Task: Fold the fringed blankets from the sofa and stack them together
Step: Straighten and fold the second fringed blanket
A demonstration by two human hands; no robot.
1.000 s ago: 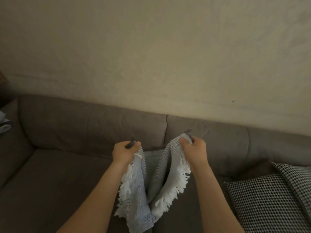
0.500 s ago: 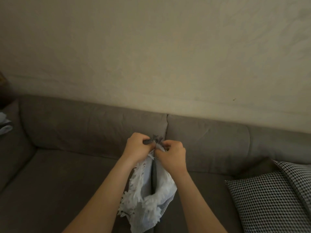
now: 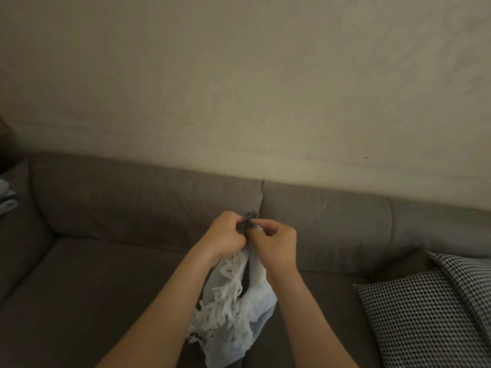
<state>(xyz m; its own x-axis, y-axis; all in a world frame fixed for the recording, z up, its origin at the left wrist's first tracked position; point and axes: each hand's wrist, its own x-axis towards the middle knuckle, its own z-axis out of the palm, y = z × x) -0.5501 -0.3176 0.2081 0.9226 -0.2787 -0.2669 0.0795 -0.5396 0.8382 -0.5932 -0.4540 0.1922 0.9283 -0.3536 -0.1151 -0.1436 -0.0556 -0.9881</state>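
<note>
A pale blue-grey blanket with white fringe [image 3: 233, 312] hangs doubled over in front of the brown sofa [image 3: 106, 274]. My left hand [image 3: 225, 236] and my right hand [image 3: 275, 244] are pressed together at its top. Each pinches a top corner, and a dark tuft of cloth sticks up between the fingers. The blanket's lower end drops below my forearms toward the seat, and its bottom edge is cut off by the frame.
A black-and-white houndstooth cushion [image 3: 425, 314] leans at the sofa's right end. A bit of light blue cloth [image 3: 6, 199] shows on the left armrest at the frame edge. A beige wall rises behind the backrest.
My hands, a blanket-width apart one second ago, have come together, bringing the two top corners against each other so the blanket hangs folded in half.
</note>
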